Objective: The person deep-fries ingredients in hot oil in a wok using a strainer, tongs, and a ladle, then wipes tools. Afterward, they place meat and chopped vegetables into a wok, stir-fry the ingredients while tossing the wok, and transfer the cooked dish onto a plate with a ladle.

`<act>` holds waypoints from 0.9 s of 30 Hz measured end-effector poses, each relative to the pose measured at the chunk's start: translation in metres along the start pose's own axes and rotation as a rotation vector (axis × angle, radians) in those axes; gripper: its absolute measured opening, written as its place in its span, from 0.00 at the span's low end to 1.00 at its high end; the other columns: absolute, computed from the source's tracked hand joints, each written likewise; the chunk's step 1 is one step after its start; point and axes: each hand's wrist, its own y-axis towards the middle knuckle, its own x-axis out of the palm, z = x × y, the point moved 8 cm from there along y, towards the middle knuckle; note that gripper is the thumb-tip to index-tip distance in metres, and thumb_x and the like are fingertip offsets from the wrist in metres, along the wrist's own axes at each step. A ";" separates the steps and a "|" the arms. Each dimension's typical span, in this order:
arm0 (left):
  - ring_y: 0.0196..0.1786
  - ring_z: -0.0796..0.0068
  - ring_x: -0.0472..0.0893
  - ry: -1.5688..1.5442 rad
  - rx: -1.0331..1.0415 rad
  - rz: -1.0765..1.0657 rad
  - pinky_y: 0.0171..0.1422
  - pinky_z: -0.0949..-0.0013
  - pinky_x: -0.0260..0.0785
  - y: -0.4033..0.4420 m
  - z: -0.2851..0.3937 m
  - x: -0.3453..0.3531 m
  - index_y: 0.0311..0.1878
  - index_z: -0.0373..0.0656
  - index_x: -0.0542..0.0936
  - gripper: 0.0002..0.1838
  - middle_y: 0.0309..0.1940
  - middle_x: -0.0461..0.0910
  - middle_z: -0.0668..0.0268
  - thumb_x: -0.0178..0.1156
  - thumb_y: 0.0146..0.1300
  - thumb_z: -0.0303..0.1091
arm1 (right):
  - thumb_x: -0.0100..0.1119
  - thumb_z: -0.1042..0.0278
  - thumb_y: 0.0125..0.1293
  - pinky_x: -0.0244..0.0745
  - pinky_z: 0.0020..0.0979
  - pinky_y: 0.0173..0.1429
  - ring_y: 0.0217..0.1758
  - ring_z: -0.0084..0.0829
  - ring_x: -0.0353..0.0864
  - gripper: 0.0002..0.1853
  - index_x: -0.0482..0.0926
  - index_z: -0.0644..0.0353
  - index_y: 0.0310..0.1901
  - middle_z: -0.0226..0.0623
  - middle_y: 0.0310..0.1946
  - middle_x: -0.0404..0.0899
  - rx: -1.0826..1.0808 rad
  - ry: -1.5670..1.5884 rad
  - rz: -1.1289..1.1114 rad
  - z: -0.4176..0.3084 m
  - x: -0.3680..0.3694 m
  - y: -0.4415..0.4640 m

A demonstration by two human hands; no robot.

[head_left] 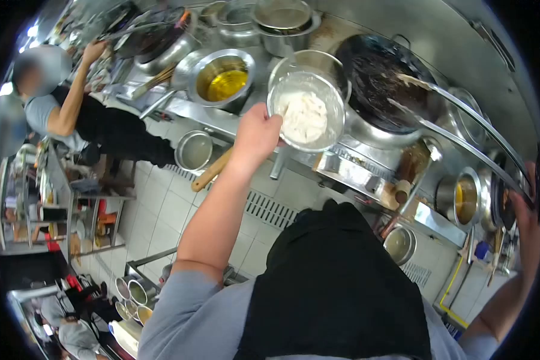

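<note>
My left hand is closed on the rim of a round bowl, held over the counter's edge. Wet-looking white food pieces lie inside it; their kind is unclear. To the bowl's right sits a wok with dark, glossy contents. Long metal tongs reach into the wok, their two arms spread and their tips over the dark contents. At the far right edge, my right hand is around the handle end of the tongs, its fingers partly hidden by the dark image border.
A steel pot of yellow oil stands left of the bowl, and a large round pan behind it. Lidded pots line the back. A ladle lies at the front right. A co-worker stands at another wok on the left.
</note>
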 end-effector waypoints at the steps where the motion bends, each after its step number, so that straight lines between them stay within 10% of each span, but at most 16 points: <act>1: 0.28 0.65 0.83 0.003 0.017 0.030 0.28 0.65 0.76 -0.002 -0.005 -0.014 0.35 0.27 0.74 0.11 0.27 0.80 0.52 0.50 0.58 0.27 | 0.64 0.67 0.55 0.73 0.37 0.42 0.40 0.42 0.78 0.19 0.75 0.63 0.48 0.44 0.40 0.75 0.049 0.059 -0.145 -0.013 -0.015 0.017; 3: 0.28 0.67 0.82 -0.039 -0.048 -0.002 0.27 0.66 0.76 -0.014 -0.029 -0.025 0.36 0.29 0.74 0.10 0.28 0.79 0.55 0.49 0.58 0.27 | 0.65 0.59 0.54 0.72 0.39 0.34 0.32 0.43 0.77 0.18 0.77 0.62 0.42 0.43 0.31 0.74 0.099 0.100 -0.279 -0.025 -0.015 0.021; 5: 0.27 0.67 0.82 -0.017 -0.034 0.032 0.30 0.66 0.75 -0.022 -0.022 -0.024 0.35 0.29 0.74 0.10 0.26 0.79 0.55 0.50 0.58 0.28 | 0.65 0.76 0.48 0.72 0.37 0.42 0.38 0.47 0.77 0.20 0.76 0.69 0.45 0.49 0.39 0.75 0.212 0.420 0.001 -0.028 0.006 0.016; 8: 0.28 0.64 0.82 0.128 0.038 0.074 0.34 0.64 0.73 -0.024 -0.015 -0.023 0.34 0.29 0.74 0.10 0.25 0.78 0.53 0.51 0.57 0.29 | 0.67 0.76 0.45 0.72 0.39 0.41 0.37 0.47 0.77 0.18 0.77 0.67 0.42 0.45 0.37 0.76 0.129 0.404 -0.203 -0.070 0.023 0.045; 12: 0.33 0.51 0.80 0.176 0.140 0.115 0.41 0.57 0.70 -0.008 -0.016 -0.006 0.34 0.29 0.75 0.11 0.27 0.78 0.46 0.52 0.56 0.30 | 0.65 0.63 0.54 0.75 0.36 0.41 0.38 0.38 0.80 0.12 0.77 0.61 0.34 0.38 0.34 0.77 -0.103 0.230 -0.215 -0.119 0.068 0.067; 27: 0.37 0.41 0.78 0.274 0.277 0.131 0.45 0.53 0.69 0.034 -0.002 0.040 0.34 0.29 0.76 0.13 0.30 0.78 0.41 0.52 0.55 0.32 | 0.65 0.62 0.54 0.77 0.37 0.42 0.37 0.40 0.82 0.11 0.79 0.62 0.33 0.39 0.34 0.78 0.058 0.208 -0.170 -0.067 0.085 0.065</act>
